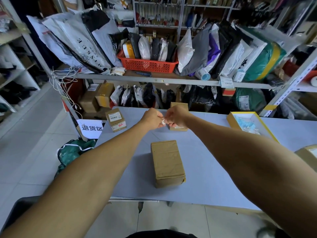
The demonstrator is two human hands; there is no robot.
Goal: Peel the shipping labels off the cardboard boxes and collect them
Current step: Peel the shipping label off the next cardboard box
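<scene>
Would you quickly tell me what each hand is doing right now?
Left hand: closed, pinching the crumpled white label.
Right hand: closed, pinching the same label.

The pale blue table [205,169] carries a plain cardboard box [167,163] at centre, a labelled box [116,119] at ten o'clock, and an open yellow box [248,123] at two o'clock.

Far box [178,128] mostly hidden behind hands; label scrap [163,121] too small to read; right box [308,156] cut by edge.

white floor sign [91,128]: "退货区" | white mailer bag [82,47]: "MISSUE" | box labels: unreadable
</scene>
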